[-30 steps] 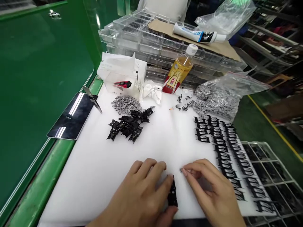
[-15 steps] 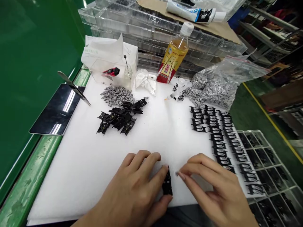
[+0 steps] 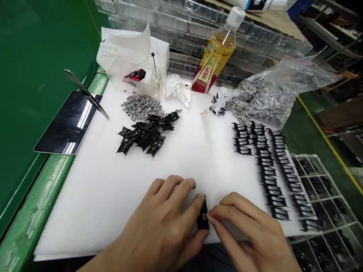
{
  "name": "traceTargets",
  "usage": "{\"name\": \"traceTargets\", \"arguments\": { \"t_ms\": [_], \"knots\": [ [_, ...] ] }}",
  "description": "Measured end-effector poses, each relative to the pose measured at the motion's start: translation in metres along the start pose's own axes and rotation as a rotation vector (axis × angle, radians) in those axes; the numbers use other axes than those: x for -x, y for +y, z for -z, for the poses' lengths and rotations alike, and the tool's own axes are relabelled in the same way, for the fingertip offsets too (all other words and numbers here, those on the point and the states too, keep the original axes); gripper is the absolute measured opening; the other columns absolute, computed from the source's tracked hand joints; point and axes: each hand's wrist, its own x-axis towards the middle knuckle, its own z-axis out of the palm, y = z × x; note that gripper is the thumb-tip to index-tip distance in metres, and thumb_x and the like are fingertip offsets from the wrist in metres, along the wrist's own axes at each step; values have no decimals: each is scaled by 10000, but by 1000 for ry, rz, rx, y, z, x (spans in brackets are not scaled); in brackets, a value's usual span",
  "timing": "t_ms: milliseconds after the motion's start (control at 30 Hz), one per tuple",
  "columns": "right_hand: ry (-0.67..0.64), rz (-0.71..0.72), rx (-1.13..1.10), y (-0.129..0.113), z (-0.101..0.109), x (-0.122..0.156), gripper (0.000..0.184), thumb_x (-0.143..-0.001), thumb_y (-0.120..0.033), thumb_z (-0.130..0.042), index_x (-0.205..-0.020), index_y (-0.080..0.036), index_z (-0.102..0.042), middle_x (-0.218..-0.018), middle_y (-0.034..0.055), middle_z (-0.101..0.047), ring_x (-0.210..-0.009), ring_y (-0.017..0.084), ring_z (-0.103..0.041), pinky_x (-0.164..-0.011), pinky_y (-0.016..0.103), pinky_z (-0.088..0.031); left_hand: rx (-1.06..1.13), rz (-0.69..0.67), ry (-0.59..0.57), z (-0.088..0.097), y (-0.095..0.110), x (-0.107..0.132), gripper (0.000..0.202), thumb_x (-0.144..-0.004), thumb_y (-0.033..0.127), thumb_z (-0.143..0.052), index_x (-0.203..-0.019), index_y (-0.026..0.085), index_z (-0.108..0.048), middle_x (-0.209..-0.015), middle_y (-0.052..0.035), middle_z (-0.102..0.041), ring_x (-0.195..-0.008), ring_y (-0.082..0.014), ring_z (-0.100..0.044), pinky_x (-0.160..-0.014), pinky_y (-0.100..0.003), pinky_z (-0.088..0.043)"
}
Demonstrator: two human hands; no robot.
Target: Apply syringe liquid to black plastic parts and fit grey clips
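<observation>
Head view, lower middle of the frame: the left hand [image 3: 160, 217] grips a small black part [image 3: 203, 216] upright on the white foam sheet [image 3: 85, 211], seemingly to steady it, while the right hand [image 3: 244, 226] closes to a narrow pinch at its edge, holding nothing I can make out

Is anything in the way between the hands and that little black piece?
No, nothing visible is. The left hand holds the small black piece, and the right hand's fingertips sit right beside it, with only white foam beneath.
</observation>
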Motion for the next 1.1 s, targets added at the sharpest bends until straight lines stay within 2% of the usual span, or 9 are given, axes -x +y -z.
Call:
{"name": "traceTargets", "arguments": {
  "t_ms": [133,400,667,1100],
  "knots": [
    [-15,-13,-11,3,-1,1,136,-1018,-156,-571,-982,-259,-651,-898,5,-643,-775,134,-676,-692,252,-588,-3,-1,0,0,1,0,362,-1022,410,-620,-1327,217,-657,-1332,-107,-616,-1121,-317,-547,-859,-483,-485],
    [-9,89,205,-2,-4,4,140,-1013,-108,-546,-976,-221,-621,-848,24,-629,-743,162,-647,-651,320,-551,-1,-9,2,0,0,1,343,-1011,376,-630,-1301,198,-667,-1299,-106,-621,-1104,-316,-547,-842,-480,-487],
    [-88,158,326,-4,0,-1,194,-995,-61,-518,-887,-208,-583,-816,40,-605,-718,181,-624,-618,344,-536,-1,-11,-3,1,1,-2,342,-1014,377,-624,-1298,192,-668,-1270,-107,-629,-1093,-317,-551,-829,-481,-489],
    [11,44,251,-10,-8,4,220,-1015,-81,-525,-849,-225,-527,-799,9,-602,-679,131,-630,-624,277,-528,-3,-20,12,0,0,-1,380,-991,381,-658,-1315,184,-676,-1303,-121,-625,-1115,-335,-556,-825,-496,-497]
  ]
}}
